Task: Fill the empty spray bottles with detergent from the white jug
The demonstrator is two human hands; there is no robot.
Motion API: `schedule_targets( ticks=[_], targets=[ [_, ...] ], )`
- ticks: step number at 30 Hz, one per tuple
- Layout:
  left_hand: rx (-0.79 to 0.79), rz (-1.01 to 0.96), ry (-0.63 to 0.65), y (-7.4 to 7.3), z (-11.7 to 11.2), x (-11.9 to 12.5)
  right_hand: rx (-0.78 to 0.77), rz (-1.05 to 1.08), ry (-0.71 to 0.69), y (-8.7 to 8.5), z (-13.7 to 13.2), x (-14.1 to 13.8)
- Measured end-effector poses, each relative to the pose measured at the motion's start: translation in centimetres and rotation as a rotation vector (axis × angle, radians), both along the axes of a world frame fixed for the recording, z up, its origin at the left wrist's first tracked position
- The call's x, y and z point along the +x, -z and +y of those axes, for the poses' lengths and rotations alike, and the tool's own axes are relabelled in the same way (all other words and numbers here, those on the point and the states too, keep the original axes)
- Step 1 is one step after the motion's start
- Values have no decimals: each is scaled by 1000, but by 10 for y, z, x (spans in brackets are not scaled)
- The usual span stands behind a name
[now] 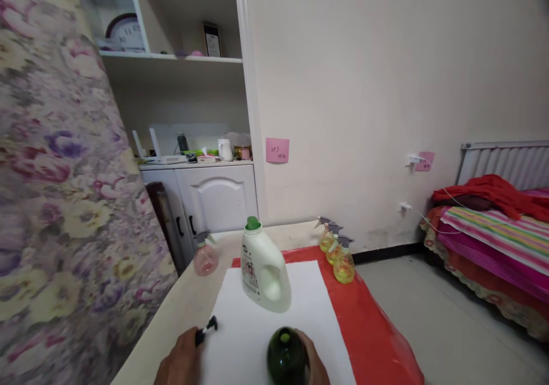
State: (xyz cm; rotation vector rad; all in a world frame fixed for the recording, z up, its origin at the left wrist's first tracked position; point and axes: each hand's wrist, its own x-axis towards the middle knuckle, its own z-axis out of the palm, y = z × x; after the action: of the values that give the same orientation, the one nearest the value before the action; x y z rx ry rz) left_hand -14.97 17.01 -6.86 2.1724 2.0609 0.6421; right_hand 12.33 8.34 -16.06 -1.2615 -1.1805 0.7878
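My left hand (179, 361), at the lower left of the white sheet, has its fingers closed around a black sprayer head (206, 330) with a pale middle part. At the bottom edge, my right hand (315, 362) wraps the right side of a dark green round bottle (286, 355). The bottle's top faces me, with a lighter green spot at its mouth; its base is out of sight. Beyond both hands stands a pale green detergent jug (266, 270), upright, its handle on the right and a green piece in its neck.
Under the jug lies a white sheet (309, 285) over a red cover (364, 328) on the table. A pink spray bottle (206, 258) stands at the left. Several yellow spray bottles (343, 268) line the right side. A floral curtain (77, 202) hangs at the left.
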Motion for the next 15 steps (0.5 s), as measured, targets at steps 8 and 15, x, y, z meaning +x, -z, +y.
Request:
schedule_targets(
  ticks=[8, 15],
  targets=[
    [31, -1154, -3, -48, -66, 71, 32, -52, -19, 6, -7, 7],
    [107, -1883, 91, -84, -109, 144, 39, -139, -77, -4, -15, 11]
  ],
)
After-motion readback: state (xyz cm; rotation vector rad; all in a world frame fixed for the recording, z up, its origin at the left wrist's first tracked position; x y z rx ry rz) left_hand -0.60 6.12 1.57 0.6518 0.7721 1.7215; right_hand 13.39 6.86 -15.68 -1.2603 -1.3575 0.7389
